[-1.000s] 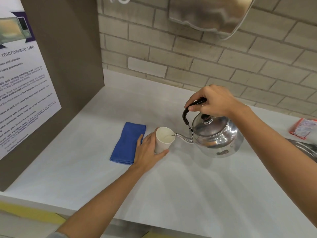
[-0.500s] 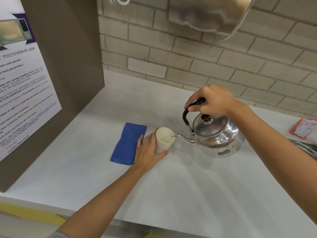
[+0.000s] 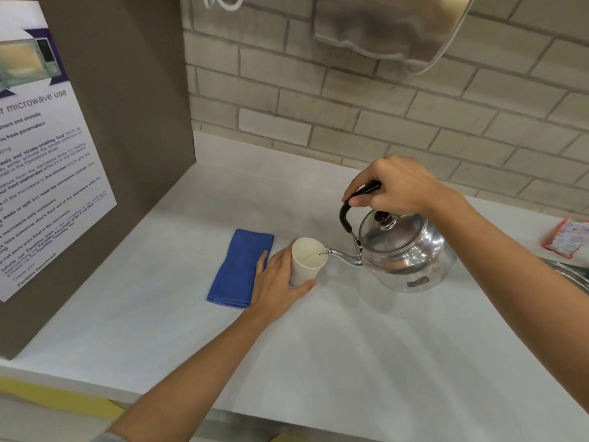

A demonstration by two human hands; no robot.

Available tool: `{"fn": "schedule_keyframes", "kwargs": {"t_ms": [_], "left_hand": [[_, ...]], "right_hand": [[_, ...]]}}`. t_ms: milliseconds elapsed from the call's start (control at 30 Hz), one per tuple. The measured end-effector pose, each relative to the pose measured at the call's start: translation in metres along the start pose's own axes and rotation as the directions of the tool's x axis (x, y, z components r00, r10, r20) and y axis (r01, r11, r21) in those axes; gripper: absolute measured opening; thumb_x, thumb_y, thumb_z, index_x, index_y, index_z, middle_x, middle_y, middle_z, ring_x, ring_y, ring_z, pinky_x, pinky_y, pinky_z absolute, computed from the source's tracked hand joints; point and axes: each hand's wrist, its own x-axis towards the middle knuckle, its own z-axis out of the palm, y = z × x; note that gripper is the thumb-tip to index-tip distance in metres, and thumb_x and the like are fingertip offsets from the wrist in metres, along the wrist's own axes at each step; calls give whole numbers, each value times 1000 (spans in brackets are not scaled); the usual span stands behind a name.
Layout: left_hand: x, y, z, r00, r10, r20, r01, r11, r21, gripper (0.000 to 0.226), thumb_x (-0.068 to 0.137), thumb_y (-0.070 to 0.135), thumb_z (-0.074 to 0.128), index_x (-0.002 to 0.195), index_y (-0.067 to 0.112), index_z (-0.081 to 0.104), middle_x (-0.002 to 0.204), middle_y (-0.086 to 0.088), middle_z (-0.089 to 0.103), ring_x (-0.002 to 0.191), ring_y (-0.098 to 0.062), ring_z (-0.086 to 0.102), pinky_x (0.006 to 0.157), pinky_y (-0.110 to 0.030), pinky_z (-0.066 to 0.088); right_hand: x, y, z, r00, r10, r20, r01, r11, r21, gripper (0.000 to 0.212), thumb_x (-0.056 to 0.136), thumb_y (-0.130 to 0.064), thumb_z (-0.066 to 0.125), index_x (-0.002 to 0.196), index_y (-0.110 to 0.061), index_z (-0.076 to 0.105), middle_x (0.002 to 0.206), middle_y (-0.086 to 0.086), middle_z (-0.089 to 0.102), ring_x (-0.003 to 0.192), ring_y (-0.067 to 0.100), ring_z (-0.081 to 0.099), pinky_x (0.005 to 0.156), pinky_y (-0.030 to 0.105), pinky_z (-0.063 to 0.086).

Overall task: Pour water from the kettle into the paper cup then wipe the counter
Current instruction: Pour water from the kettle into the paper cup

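Head view: right hand [image 3: 395, 185] grip closed on black handle of kettle [image 3: 404, 250], tilted, spout tip over rim of paper cup [image 3: 306, 261]. Left hand [image 3: 277, 282] grip wrapped round cup on worktop [image 3: 350, 362]. Blue cloth [image 3: 239, 267] flat just left of cup, untouched.

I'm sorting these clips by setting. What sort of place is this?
Probably a shared workplace kitchenette: a notice on microwave use mentioning a Facilities team, a metal sink edge at the right, and a kettle on a white counter.
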Motion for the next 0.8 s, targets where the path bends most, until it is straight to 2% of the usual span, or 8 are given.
{"fn": "schedule_keyframes", "kwargs": {"t_ms": [233,433,800], "left_hand": [[1,0,1,1000,-10,2,10,1000,4,89,79,61,64,150,25,25,144,6,50,137,-11,39,120,-33,0],[0,1,-1,1000,-8,-2,8,1000,6,88,80,60,65,151,24,27,145,7,49,137,-10,38,119,-30,-4],[0,2,-2,1000,-5,-9,5,1000,4,87,80,60,65,150,24,27,144,6,50,137,-11,39,119,-29,-5]], "right_hand": [[1,1,-2,1000,-9,-15,8,1000,-14,11,82,-42,70,92,-43,75,51,-24,48,53,-5,45,51,23,33],[2,1,-1,1000,-5,3,5,1000,-19,12,82,-43,70,93,-43,75,55,-23,51,57,-4,47,54,23,38],[6,1,-1,1000,-14,2,14,999,-31,13,82,-42,70,94,-43,75,55,-23,49,55,-4,45,51,23,34]]}}
